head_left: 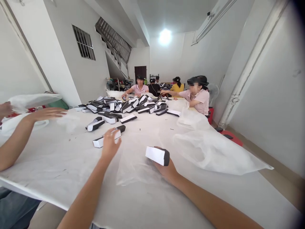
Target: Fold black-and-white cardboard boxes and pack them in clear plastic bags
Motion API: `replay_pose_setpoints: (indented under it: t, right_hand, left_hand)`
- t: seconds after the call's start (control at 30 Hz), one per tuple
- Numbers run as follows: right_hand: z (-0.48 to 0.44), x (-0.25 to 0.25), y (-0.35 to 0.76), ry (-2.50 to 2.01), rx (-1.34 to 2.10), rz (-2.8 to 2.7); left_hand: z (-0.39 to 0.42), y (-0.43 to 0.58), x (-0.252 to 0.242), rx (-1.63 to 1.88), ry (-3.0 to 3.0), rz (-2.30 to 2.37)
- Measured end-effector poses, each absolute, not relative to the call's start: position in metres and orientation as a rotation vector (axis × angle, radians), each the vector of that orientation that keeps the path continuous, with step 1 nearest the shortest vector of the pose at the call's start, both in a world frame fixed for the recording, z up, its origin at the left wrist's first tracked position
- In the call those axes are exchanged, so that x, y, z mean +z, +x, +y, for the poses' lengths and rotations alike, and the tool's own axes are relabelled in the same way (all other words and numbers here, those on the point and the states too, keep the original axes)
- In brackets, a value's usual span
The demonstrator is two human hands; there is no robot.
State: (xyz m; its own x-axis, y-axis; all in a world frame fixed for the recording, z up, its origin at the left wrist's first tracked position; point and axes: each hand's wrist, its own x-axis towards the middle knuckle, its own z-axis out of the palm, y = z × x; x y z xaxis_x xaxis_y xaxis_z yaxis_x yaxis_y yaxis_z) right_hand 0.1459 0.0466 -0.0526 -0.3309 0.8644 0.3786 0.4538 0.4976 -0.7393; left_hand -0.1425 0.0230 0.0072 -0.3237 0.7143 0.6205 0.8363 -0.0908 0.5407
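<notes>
My right hand [164,168] is shut on a white-and-black rectangular block [156,156], which it holds a little above a sheet of thin translucent plastic [140,165]. My left hand [110,144] has its fingers spread, with nothing gripped. Its fingertips reach over a second white-and-black block [106,138] lying on the white table covering [59,159], and they seem to touch it. Just beyond lie two similar blocks [95,124]. A large heap of such blocks [124,106] fills the far part of the table.
A co-worker's forearm and hand [45,114] reach in from the left over white bags [30,101]. Another person's hand [4,108] is at the far left edge. Several seated people work at the far end, with a loose white bag [202,146] on the right.
</notes>
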Motion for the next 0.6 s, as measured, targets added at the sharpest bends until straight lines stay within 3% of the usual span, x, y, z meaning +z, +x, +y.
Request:
replay_pose_setpoints:
  t: [0.1, 0.23, 0.6]
  right_hand:
    - [0.048, -0.047, 0.146, -0.952, 0.652, -1.979]
    - [0.048, -0.035, 0.147, -0.824, 0.637, -1.933]
    - [0.048, -0.034, 0.153, -0.853, 0.611, -2.006]
  left_hand:
    - [0.011, -0.207, 0.005, -1.096, -1.336, -2.253]
    - [0.007, -0.246, -0.014, -1.004, -1.29, -2.596]
    - [0.012, -0.233, -0.009, -1.316, -1.196, -2.606]
